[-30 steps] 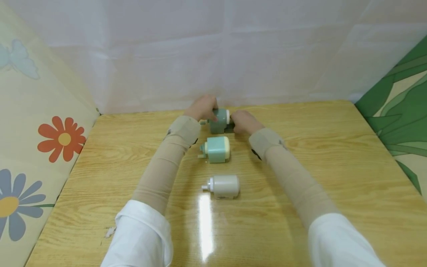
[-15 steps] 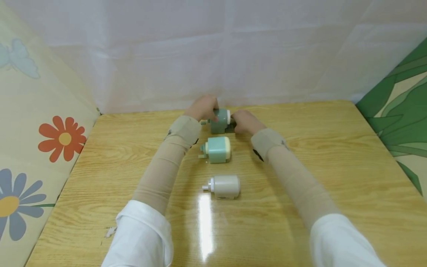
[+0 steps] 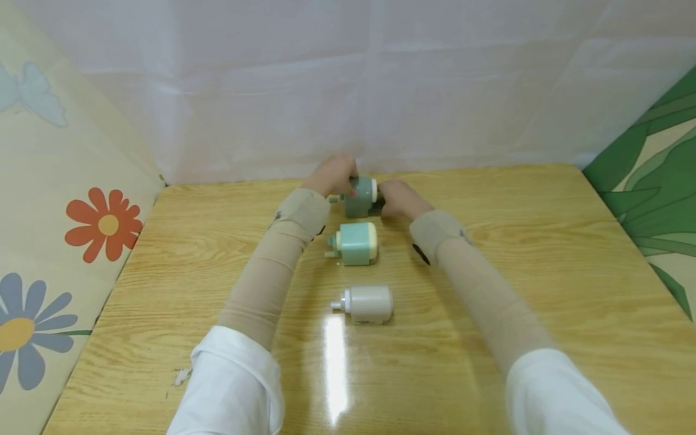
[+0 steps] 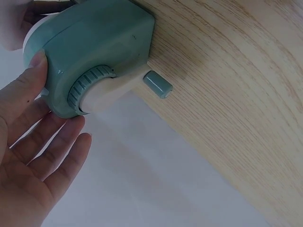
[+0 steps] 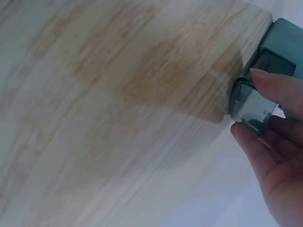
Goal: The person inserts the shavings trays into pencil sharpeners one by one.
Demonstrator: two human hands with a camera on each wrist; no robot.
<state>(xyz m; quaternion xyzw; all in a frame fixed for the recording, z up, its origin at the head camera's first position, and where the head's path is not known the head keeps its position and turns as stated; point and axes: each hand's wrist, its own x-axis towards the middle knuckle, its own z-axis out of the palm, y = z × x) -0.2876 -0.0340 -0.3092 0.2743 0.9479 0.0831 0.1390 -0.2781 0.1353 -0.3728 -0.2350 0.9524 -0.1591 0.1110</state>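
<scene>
At the far side of the table, my left hand [image 3: 333, 175] grips a dark green crank pencil sharpener [image 3: 356, 204]. In the left wrist view its thumb lies on one side of the sharpener body [image 4: 109, 38] and fingertips touch the other, near the crank handle [image 4: 158, 84]. My right hand [image 3: 401, 199] is at the opposite end. The right wrist view shows its thumb and fingers pinching a clear, dark-tinted shavings drawer [image 5: 255, 109], which sticks out of the sharpener. How far the drawer is out cannot be told.
Nearer me lie a light turquoise crank sharpener [image 3: 356, 244] and a beige one [image 3: 371, 304], in a column on the wooden table [image 3: 489, 290]. A white cloth [image 3: 272, 109] hangs behind the table, and printed panels [image 3: 652, 187] stand at both sides.
</scene>
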